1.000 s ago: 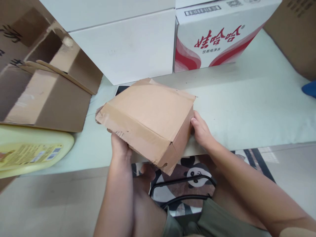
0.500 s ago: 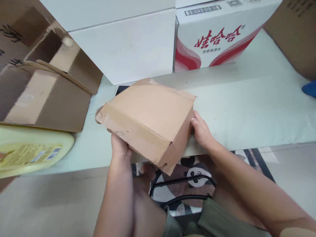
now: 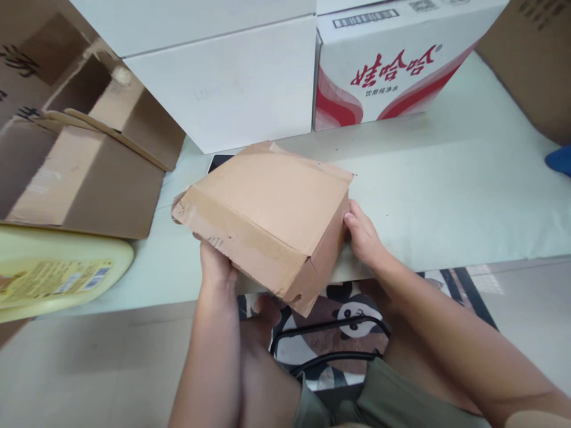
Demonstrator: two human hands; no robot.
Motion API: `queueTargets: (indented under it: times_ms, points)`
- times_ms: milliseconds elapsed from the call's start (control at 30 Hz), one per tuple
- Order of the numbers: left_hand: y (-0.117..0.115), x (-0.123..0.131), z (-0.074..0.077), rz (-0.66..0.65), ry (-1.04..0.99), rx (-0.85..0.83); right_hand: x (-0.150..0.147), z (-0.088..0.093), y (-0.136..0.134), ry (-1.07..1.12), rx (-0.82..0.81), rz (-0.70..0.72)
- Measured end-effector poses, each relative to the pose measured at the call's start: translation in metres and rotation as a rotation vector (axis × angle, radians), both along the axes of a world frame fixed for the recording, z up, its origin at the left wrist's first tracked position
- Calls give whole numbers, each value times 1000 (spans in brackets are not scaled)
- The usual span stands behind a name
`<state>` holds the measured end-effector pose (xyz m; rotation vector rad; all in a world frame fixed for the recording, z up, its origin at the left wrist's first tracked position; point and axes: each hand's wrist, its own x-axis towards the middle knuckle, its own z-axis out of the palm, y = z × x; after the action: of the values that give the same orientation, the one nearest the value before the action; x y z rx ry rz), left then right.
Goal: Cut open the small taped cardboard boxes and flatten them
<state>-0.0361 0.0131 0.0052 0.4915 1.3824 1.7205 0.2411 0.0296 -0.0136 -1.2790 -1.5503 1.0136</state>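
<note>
A brown cardboard box (image 3: 267, 202) is held tilted between my two hands over the front part of the pale green tabletop (image 3: 428, 202). My left hand (image 3: 216, 261) grips it from below at the near left side, its fingers hidden under the box. On the right side, my right hand (image 3: 362, 232) is closed on the box, with the thumb against the side face and the other fingers out of sight behind it. The cardboard looks worn, with creased, torn edges and a small hole near the closest corner. Behind it, a dark flat thing with a white rim (image 3: 218, 161) is partly covered.
White cartons (image 3: 250, 89) stand at the back, one of them with red lettering (image 3: 392, 77). Open brown cartons (image 3: 120, 172) and a yellow jug (image 3: 66, 267) are on the left. A blue object (image 3: 559, 160) lies at the right edge. Below is a panda-patterned mat (image 3: 307, 348).
</note>
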Motion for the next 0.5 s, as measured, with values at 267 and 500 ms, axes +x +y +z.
queueTargets:
  times_ms: [267, 500]
  points:
    - [1, 6, 8, 26, -9, -14, 0, -1, 0, 18, -2, -5]
    - [-1, 4, 6, -11, 18, 13, 0, -1, -1, 23, 7, -12]
